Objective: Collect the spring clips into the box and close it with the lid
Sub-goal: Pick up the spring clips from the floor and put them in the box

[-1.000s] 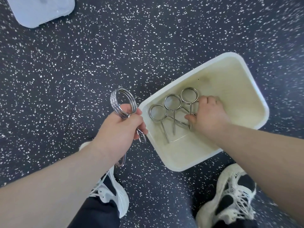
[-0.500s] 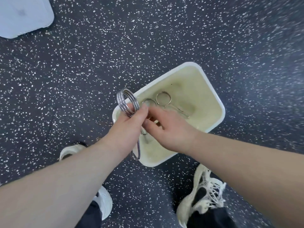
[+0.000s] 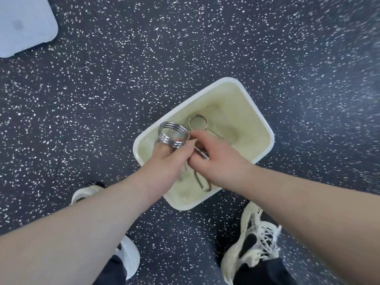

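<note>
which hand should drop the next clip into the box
Right. The left hand grips the bundle of spring clips, while the right hand is pinching at it directly over the box.

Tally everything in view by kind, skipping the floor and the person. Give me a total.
Box: 1
Lid: 1
Shoes: 2
Clip bundle held in the left hand: 1 (the clips in it are too tightly stacked to count)
Loose clips showing in the box: 2
Total: 7
</note>
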A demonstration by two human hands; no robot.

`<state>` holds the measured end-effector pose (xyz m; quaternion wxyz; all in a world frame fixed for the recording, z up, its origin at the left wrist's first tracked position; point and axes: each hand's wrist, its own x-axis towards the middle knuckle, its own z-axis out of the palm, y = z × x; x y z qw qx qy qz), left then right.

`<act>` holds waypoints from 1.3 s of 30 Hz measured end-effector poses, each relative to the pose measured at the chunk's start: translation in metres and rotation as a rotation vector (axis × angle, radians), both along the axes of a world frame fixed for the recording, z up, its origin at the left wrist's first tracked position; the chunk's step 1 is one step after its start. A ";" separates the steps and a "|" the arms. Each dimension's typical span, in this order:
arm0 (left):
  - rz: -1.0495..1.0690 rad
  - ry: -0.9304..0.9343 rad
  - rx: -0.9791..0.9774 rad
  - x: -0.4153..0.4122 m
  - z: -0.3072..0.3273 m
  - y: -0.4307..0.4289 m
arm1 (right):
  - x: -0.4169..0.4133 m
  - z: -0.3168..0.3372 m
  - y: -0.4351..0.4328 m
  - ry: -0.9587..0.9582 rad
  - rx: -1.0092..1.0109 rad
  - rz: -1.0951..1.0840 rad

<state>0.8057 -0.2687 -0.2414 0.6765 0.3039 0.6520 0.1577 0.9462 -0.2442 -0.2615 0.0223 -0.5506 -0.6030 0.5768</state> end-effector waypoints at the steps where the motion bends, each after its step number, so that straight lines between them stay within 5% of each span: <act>1: -0.033 0.083 0.034 -0.001 0.006 -0.001 | 0.004 -0.002 0.003 -0.029 -0.001 -0.038; 7: -0.204 0.693 0.216 -0.040 -0.007 0.004 | 0.027 -0.029 0.020 -0.440 0.139 -0.068; 10: -0.238 0.801 0.116 -0.058 -0.014 -0.001 | 0.030 -0.044 0.029 -0.736 0.216 0.062; 14: -0.345 0.749 -0.017 -0.068 -0.024 -0.010 | 0.032 -0.059 0.038 -0.866 0.260 0.197; 22: -0.202 0.530 -0.077 -0.072 -0.036 -0.017 | 0.026 -0.102 0.040 -0.975 0.222 0.355; 32: -0.184 0.498 -0.052 -0.075 -0.041 -0.019 | 0.022 -0.114 0.040 -0.946 0.306 0.433; 36: -0.187 0.506 -0.059 -0.073 -0.040 -0.018 | 0.026 -0.108 0.041 -1.127 0.428 0.698; 39: -0.186 0.501 -0.063 -0.073 -0.039 -0.018 | 0.022 -0.101 0.051 -1.091 0.311 0.676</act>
